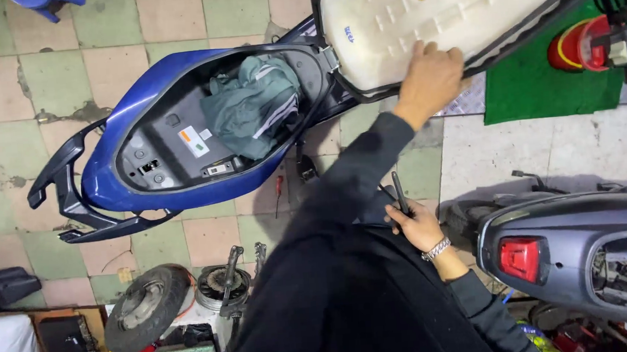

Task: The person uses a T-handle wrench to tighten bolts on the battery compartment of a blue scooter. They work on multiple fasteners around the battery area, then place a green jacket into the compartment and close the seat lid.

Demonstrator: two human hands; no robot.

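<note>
You are standing over the blue scooter (116, 138), its storage well lying open with a grey-green cloth (253, 103) bundled inside. Your left hand (430, 79) is gripping the raised white seat underside (449, 8); your right hand (414, 224) is closing around a dark slim tool (399, 192). A grey scooter (584, 253) is crowding your right.

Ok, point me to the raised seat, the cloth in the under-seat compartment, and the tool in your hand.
raised seat (391, 23), head view, on its white underside.
grey-green cloth (249, 103), head view, on the middle of the bundle.
dark tool (399, 190), head view, on the shaft above the right hand (414, 226).
</note>
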